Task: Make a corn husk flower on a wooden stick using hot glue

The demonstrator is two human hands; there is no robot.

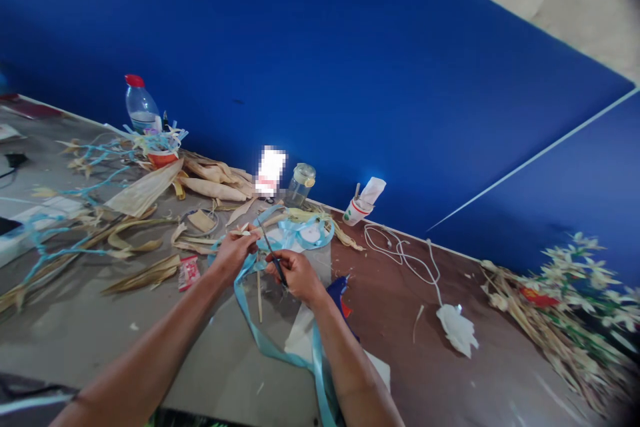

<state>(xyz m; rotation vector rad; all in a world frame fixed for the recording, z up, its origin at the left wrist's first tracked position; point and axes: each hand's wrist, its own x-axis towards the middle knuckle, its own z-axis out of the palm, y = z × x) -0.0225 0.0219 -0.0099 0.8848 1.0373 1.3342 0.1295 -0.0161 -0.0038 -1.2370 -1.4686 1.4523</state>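
My right hand (296,273) is closed around a pair of dark scissors (271,245), whose slim blades point up and away from me. Close by on the left, my left hand (237,252) pinches a small pale piece of dried husk (243,232) near the blade tips. Light blue ribbon (260,337) loops below both hands and runs under my right forearm. More of it lies around a white ribbon roll (311,233) just beyond them. A thin pale stick (259,297) is under my hands. The fingertips of my left hand are partly hidden.
Dried husks (215,180) spread over the left and back. A red-capped bottle (143,107), a clear jar (301,183) and a paper cup (357,210) stand near the blue partition (320,67). At right are a white cable (400,250) and flowers (585,273). A blue tool (338,290) lies beside my right forearm.
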